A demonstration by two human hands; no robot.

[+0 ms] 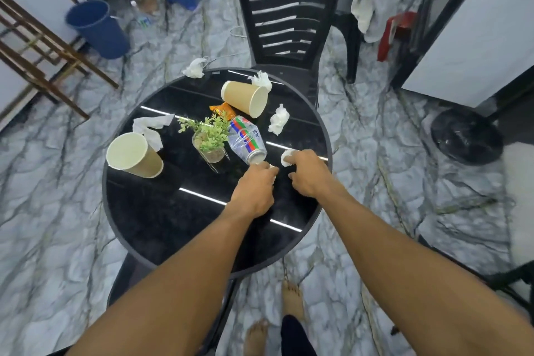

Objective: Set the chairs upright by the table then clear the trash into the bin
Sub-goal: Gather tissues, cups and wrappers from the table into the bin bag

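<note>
We see 2 bare arms reaching over a round black table (161, 220). The left hand (254, 191) is curled, its fingertips at the mouth of a crushed clear bottle (245, 140) lying on its side; something small and white shows at those fingertips, but we cannot tell what it is, or whether the hand has closed on anything. The right hand (306, 173) is closed around a crumpled tissue (287, 157) near the table's right rim; most of that tissue is hidden by the fingers.

On the table we count 2 paper cups, both tipped over: 1 at the left (133, 156), 1 toward the far side (245, 98). An orange wrapper (222, 110) is partly hidden between the far cup and a small potted plant (209, 139) at the centre.

We count 5 tissues in all: the 1 in the right hand, a loose one by the left cup (151, 127), 1 behind the far cup (262, 79), 1 wad right of the bottle (278, 120), and 1 on the floor just past the table's far edge (194, 68).

1 black chair (286, 9) stands upright at the far side, its seat partly hidden by the table. A second dark chair shows only as a fragment beneath the near edge (127, 277). The blue bin (96, 29) stands on the floor, well apart to the far left and blurred. 2 bare feet are cut off at the bottom.
</note>
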